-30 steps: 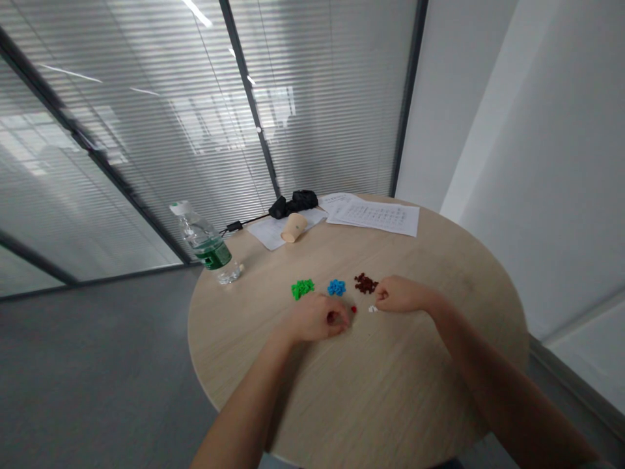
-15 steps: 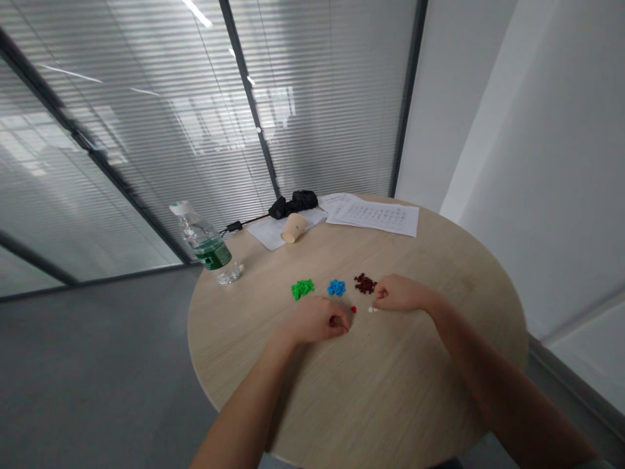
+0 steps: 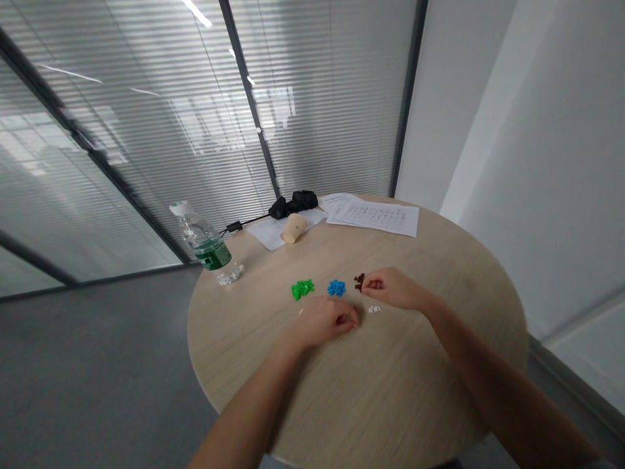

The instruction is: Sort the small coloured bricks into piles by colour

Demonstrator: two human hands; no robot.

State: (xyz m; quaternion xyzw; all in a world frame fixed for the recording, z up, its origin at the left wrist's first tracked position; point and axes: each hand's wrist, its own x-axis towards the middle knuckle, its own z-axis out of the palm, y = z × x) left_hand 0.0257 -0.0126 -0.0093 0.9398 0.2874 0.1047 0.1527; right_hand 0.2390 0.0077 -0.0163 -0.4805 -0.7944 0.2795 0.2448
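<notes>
My left hand (image 3: pixel 327 320) rests on the table with its fingers curled together; whatever lies in or under them is hidden. Just beyond it are a pile of small green pieces (image 3: pixel 303 288) and a pile of small blue pieces (image 3: pixel 336 288). A small pale piece (image 3: pixel 301 312) shows beside the back of that hand. My right hand (image 3: pixel 393 287) is closed, its fingertips at the small dark brown pieces (image 3: pixel 359 281) and covering part of their pile. Whether it pinches one cannot be made out. A few small white pieces (image 3: pixel 374 309) lie below the right hand.
The round wooden table (image 3: pixel 390 391) carries a clear water bottle (image 3: pixel 212 251) at the left edge. Toward the back are a paper cup (image 3: pixel 293 228) on its side, a black folded item (image 3: pixel 295 204) with a cord, and printed sheets (image 3: pixel 374 216). Blinds and a wall stand behind.
My left hand has slid right, and the red piece seen before is now hidden. My right hand has moved left and away from me, onto the brown pile, uncovering more white pieces.
</notes>
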